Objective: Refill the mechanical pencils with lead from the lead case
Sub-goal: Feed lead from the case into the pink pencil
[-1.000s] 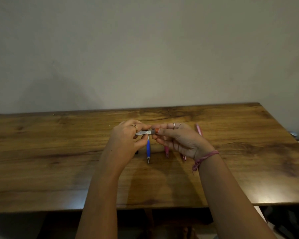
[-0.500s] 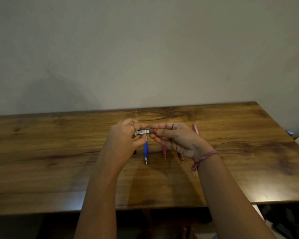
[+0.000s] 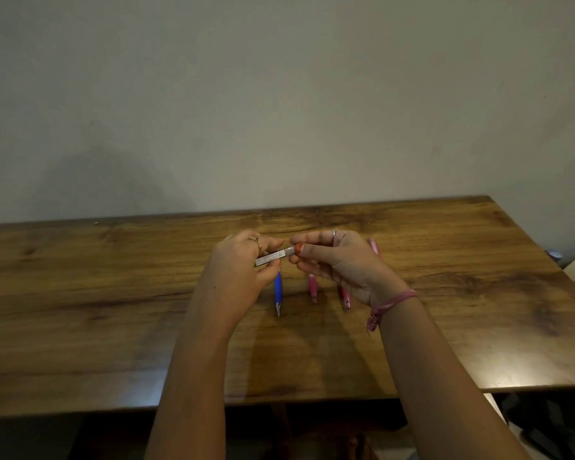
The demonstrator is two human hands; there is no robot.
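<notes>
Wooden table (image 3: 113,310) fills the lower frame. Center: left hand (image 3: 239,273) grips the lead case (image 3: 274,256) body; right hand (image 3: 339,263) pinches its orange cap end. Beneath: blue mechanical pencil (image 3: 278,290), pink mechanical pencils (image 3: 312,287) on the table.

- A plain room in what is probably a home or small study is shown.
- A wooden desk (image 3: 113,310) with dark grain is set against a bare, pale painted wall (image 3: 279,94).
- Mechanical pencils (image 3: 278,288) are laid out on the desk, which suggests a writing place.
</notes>
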